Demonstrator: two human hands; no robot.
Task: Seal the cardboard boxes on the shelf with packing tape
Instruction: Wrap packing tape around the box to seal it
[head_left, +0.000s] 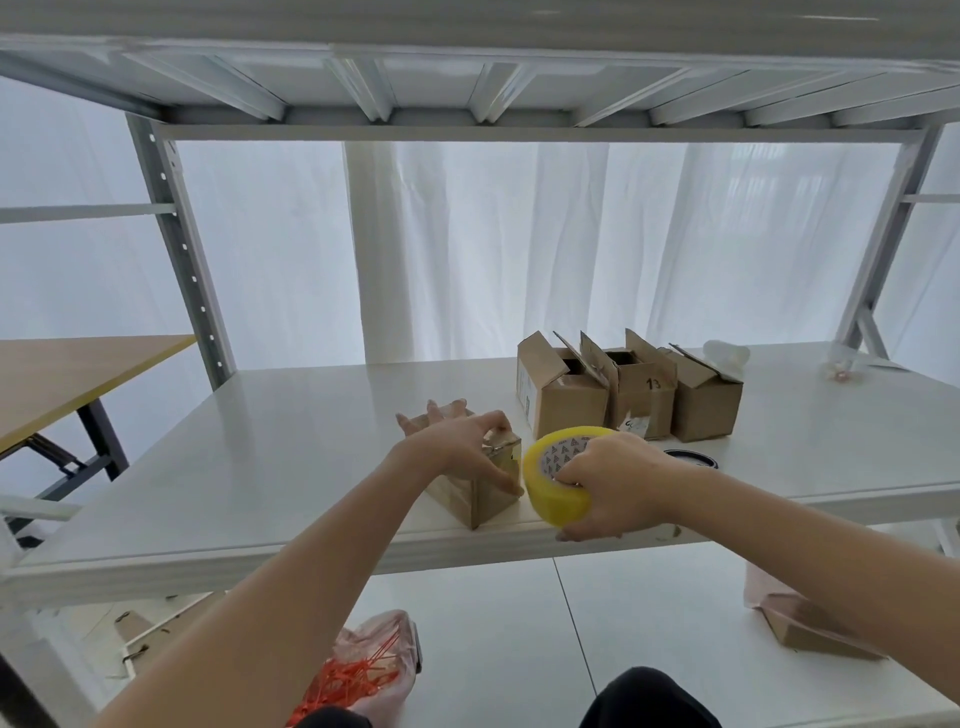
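Taping the small box (480, 499) at the shelf's (260, 467) front edge.
My left hand (457, 447) clasps its top, thumb on the side; my right hand (618, 483), at its 3 o'clock, wraps the tape roll (553, 486). Next, I judge, I draw tape across the seam. Three open boxes (628, 389) wait at 1 o'clock.

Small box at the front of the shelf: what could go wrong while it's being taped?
The small box stands near the front edge of the shelf. A hard pull on the tape roll in the right hand might drag it off, since only the left hand steadies it. The roll also sits tight against the box, so the tape could wrinkle or stick on crooked.
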